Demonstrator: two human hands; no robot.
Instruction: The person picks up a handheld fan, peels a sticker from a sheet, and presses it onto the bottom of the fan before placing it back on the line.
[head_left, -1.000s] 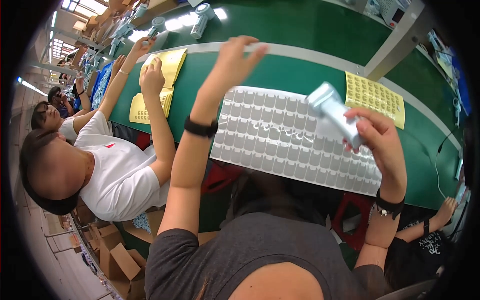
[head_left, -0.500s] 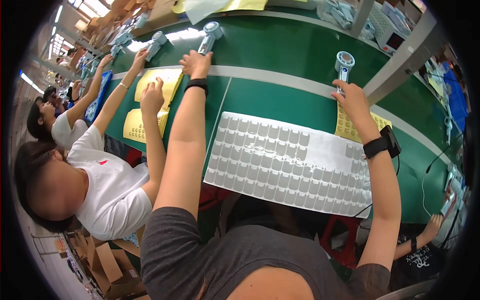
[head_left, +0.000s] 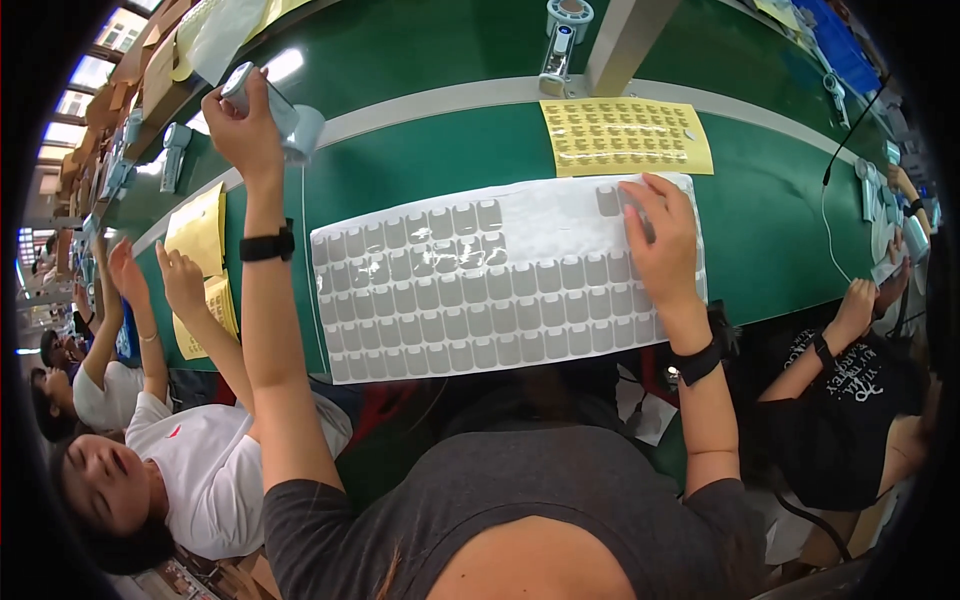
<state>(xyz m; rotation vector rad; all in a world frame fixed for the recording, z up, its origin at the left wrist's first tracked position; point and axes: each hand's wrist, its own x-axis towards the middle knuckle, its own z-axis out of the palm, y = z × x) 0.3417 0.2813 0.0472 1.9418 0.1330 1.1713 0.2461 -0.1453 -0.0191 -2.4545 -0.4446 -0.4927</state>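
Note:
My left hand [head_left: 243, 128] is closed around a light-blue handheld fan [head_left: 303, 130], raised over the far left part of the green bench. Its round head points to the right, and the fingers cover much of the handle. Under my right hand [head_left: 664, 245] lies a white sheet of grey die-cut stickers [head_left: 480, 322]. That hand hovers at or touches the sheet's upper right, beside a lone grey sticker [head_left: 608, 202]. Its thumb and fingers are apart, with nothing visible between them. Several stickers are gone from the sheet's top rows.
A yellow sticker sheet [head_left: 625, 138] lies beyond the white one. Another fan [head_left: 558, 48] stands past the pale rail by a metal post [head_left: 630, 45]. A co-worker in white [head_left: 205, 470] sits at left, one in black [head_left: 850, 400] at right. A cable [head_left: 826, 215] hangs at right.
My left hand has lifted a fan off the far strip and brought it back. My right hand has left the other fan and come down to the sticker sheet. The view has turned.

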